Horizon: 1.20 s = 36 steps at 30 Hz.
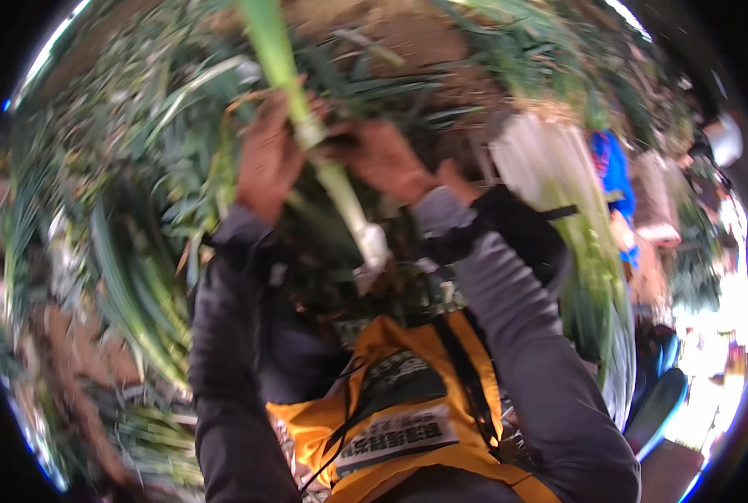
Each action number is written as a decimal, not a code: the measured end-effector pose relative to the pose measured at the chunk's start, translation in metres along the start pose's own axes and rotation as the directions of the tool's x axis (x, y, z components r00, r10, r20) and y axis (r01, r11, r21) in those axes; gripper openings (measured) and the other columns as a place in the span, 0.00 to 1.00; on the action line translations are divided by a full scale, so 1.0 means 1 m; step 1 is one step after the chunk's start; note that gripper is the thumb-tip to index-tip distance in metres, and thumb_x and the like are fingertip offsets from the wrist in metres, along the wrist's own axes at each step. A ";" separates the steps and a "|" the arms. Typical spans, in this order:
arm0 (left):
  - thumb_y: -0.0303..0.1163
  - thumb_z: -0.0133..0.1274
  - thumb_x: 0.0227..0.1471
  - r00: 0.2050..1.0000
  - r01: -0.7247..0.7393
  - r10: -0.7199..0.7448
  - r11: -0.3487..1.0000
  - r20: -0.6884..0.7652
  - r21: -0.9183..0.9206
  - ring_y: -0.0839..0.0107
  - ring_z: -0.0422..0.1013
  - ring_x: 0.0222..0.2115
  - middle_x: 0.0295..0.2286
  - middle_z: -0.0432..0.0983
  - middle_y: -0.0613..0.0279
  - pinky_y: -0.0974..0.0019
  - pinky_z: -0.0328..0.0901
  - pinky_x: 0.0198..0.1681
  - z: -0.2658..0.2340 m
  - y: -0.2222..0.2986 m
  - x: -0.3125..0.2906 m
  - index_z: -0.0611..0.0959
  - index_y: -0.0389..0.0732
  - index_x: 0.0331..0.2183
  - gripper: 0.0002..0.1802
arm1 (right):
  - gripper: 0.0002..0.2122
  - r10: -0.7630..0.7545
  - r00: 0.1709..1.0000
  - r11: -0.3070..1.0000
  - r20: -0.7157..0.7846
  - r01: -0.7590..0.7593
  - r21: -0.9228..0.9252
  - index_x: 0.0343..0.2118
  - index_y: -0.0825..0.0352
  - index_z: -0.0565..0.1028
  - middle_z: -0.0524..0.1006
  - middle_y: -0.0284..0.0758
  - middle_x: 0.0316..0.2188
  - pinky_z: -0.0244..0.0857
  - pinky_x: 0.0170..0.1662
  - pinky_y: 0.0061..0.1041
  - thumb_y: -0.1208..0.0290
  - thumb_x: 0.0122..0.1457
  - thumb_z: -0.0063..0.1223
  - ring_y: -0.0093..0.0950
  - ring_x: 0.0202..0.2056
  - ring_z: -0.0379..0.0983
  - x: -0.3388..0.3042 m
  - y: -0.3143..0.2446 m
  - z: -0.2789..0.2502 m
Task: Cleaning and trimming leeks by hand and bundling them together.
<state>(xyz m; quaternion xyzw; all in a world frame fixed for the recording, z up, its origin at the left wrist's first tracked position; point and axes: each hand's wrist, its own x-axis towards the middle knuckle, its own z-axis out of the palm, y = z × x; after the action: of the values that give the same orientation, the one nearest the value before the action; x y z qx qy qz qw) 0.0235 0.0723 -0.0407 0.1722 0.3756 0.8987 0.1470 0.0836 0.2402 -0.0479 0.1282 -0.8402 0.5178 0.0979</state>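
A large green onion (342,193) hangs at a slant between my hands, its broad green top toward the far side and its white root end nearest me. My left hand (267,159) has its fingers closed about the stalk from the left, partly behind it. From the right, my right hand (386,159) presses its curled fingers against the pale middle of the same stalk. Both hands are blurred by motion, and their fingertips are partly hidden.
Loose green onion leaves (139,126) cover the ground at the left. A bundle of green onions (139,277) lies by my left forearm. On the right rests a thick bundle with white shafts (542,159). Past it are a blue cloth-like item (613,176) and a dark shoe (661,411).
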 end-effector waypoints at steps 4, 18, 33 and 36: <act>0.32 0.55 0.59 1.000 -0.014 0.010 0.985 -0.025 -0.174 0.66 0.75 0.38 0.33 0.77 0.60 0.60 0.73 0.47 0.002 -0.002 0.008 0.78 0.36 0.46 0.15 | 0.12 0.085 0.996 0.981 -0.038 -0.076 0.178 0.35 0.72 0.78 0.79 0.39 0.29 0.67 0.37 0.24 0.68 0.54 0.65 0.22 0.30 0.73 -0.005 -0.003 -0.001; 0.30 0.60 0.54 0.997 -0.024 0.010 0.982 -0.075 -0.190 0.68 0.73 0.31 0.29 0.73 0.62 0.63 0.73 0.35 -0.007 0.002 0.019 0.78 0.37 0.42 0.14 | 0.07 -0.062 0.991 0.956 -0.120 0.094 0.280 0.36 0.72 0.75 0.77 0.32 0.32 0.69 0.34 0.22 0.76 0.58 0.60 0.19 0.33 0.74 -0.056 -0.020 -0.005; 0.30 0.53 0.60 0.987 -0.153 0.151 0.988 -0.062 -0.014 0.77 0.67 0.34 0.40 0.73 0.65 0.71 0.63 0.35 -0.049 0.002 0.028 0.76 0.39 0.49 0.16 | 0.14 0.212 0.840 0.899 0.499 0.033 -0.438 0.37 0.71 0.75 0.77 0.51 0.32 0.68 0.41 0.43 0.64 0.57 0.51 0.49 0.38 0.75 -0.166 0.080 0.013; 0.31 0.53 0.59 0.989 -0.128 0.130 0.991 -0.071 0.029 0.76 0.67 0.34 0.40 0.73 0.64 0.70 0.64 0.37 -0.048 0.000 0.017 0.75 0.39 0.50 0.17 | 0.19 0.251 0.967 0.944 0.054 -0.232 -0.234 0.46 0.69 0.74 0.75 0.46 0.41 0.67 0.48 0.39 0.61 0.56 0.54 0.45 0.44 0.73 -0.114 0.048 0.009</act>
<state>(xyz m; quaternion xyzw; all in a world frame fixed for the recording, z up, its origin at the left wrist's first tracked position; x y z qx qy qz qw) -0.0118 0.0491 -0.0684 0.1652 0.3798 0.9073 0.0728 0.1760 0.2656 -0.1261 0.0338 -0.9063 0.4211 0.0126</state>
